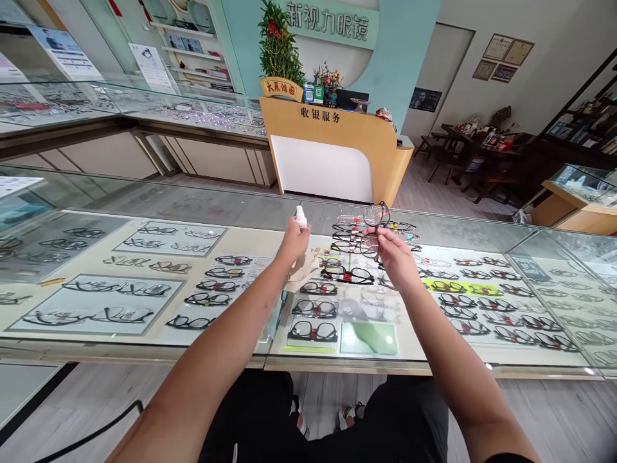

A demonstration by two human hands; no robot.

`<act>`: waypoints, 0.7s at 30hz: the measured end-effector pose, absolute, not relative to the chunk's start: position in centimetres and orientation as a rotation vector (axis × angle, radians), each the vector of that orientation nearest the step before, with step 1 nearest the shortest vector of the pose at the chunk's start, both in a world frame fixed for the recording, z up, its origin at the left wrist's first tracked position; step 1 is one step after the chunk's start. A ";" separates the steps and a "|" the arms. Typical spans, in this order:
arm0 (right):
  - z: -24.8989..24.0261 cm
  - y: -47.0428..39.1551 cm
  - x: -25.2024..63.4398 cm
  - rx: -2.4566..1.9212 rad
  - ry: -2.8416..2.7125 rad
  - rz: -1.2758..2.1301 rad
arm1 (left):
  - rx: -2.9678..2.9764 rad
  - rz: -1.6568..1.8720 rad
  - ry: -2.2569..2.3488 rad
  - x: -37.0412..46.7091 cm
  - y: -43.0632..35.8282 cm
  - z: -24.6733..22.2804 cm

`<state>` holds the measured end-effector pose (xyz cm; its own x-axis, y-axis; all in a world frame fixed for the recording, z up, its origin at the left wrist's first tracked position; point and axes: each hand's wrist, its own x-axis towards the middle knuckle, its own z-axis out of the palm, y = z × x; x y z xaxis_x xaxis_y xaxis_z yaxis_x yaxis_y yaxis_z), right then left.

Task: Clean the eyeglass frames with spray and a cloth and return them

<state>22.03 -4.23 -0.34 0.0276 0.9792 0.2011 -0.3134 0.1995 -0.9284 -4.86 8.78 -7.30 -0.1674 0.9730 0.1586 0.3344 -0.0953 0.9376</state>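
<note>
My left hand (pixel 295 243) is closed around a small white spray bottle (pixel 301 217), its nozzle pointing up above the fingers. Just below that hand is a crumpled beige cloth (pixel 303 269); whether it hangs from the fingers or lies on the glass I cannot tell. A pair of dark-rimmed eyeglasses (pixel 370 244) is pinched in my right hand (pixel 396 254), turned on end with one round lens above the other. Both hands are over the glass-topped display counter (pixel 318 212). Past the right hand, several eyeglasses (pixel 348 227) sit in rows.
Rows of eyeglasses (pixel 313 331) fill the counter, with a green rectangular card (pixel 369 339) near its front edge. Beyond an aisle stands a wooden reception desk (pixel 332 154) bearing a leafy plant (pixel 277 48). Another glass showcase (pixel 202 119) runs along the back left.
</note>
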 end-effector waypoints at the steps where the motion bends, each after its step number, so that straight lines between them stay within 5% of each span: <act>1: -0.4 -4.2 22.1 -0.823 -1.075 1.199 | 1.462 1.257 1.548 -5.0 8.9 -7.5; 21: -0.7 -4.1 22.2 -0.864 -1.144 1.201 | 1.483 1.211 1.623 -4.6 7.8 -6.9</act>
